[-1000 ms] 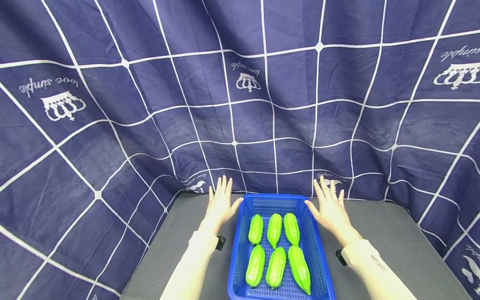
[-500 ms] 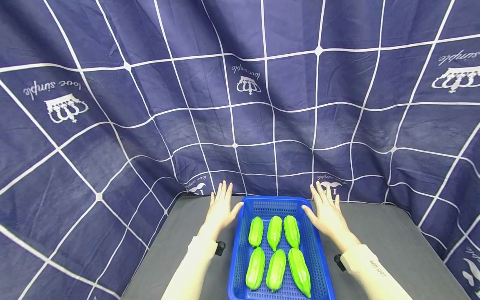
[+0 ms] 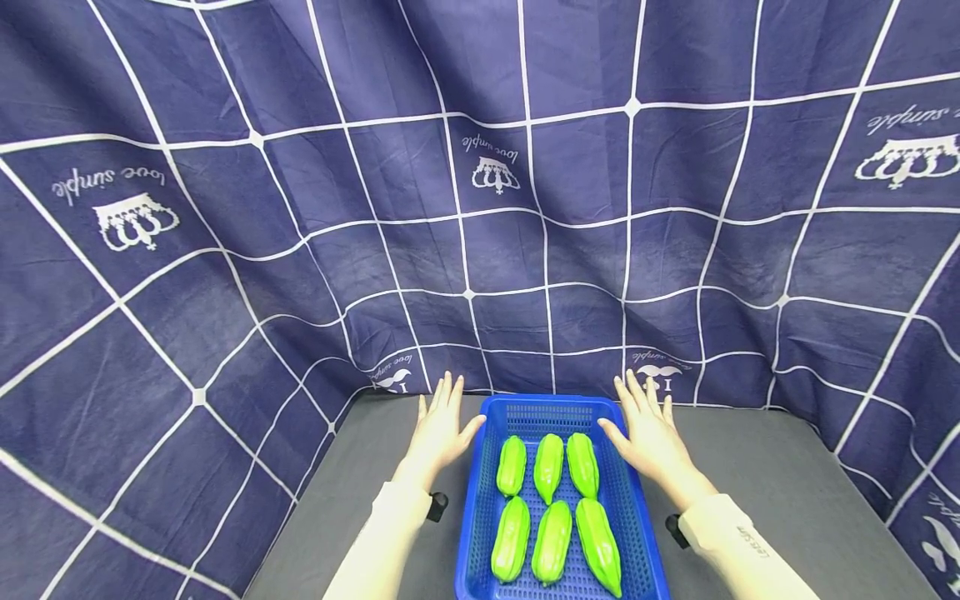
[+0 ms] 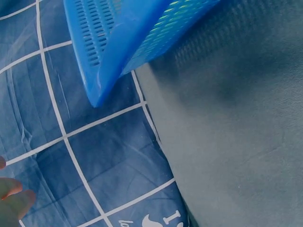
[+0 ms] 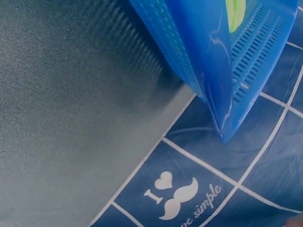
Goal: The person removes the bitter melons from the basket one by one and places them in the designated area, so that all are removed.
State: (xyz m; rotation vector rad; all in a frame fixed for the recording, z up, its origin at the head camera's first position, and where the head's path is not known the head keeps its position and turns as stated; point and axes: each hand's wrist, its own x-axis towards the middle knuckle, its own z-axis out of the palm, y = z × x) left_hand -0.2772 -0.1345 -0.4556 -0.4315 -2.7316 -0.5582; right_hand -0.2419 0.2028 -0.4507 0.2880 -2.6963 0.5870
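Observation:
A blue plastic basket (image 3: 467, 533) with slotted walls stands on the grey table in the head view. Inside lie several bright green, ridged, elongated vegetables (image 3: 553, 542), set in two rows. My left hand (image 3: 437, 432) is held beside the basket's far left corner, fingers straight and thumb pointing at the rim. On the other side my right hand (image 3: 651, 435) is spread the same way, its thumb overlapping the right rim in this view. Neither hand holds anything. In the left wrist view only some fingertips (image 4: 14, 196) show at the left edge, apart from the basket.
A dark blue curtain (image 3: 585, 250) with white grid lines hangs behind the table and along its left side. The grey tabletop (image 3: 757, 467) extends to both sides of the basket. Each wrist wears a small black device, such as the left one (image 3: 438, 506).
Both hands sit slightly lower in the head view, and the right hand has shifted a little left toward the basket. The curtain and basket also appear slightly lower. The vegetables keep their arrangement.

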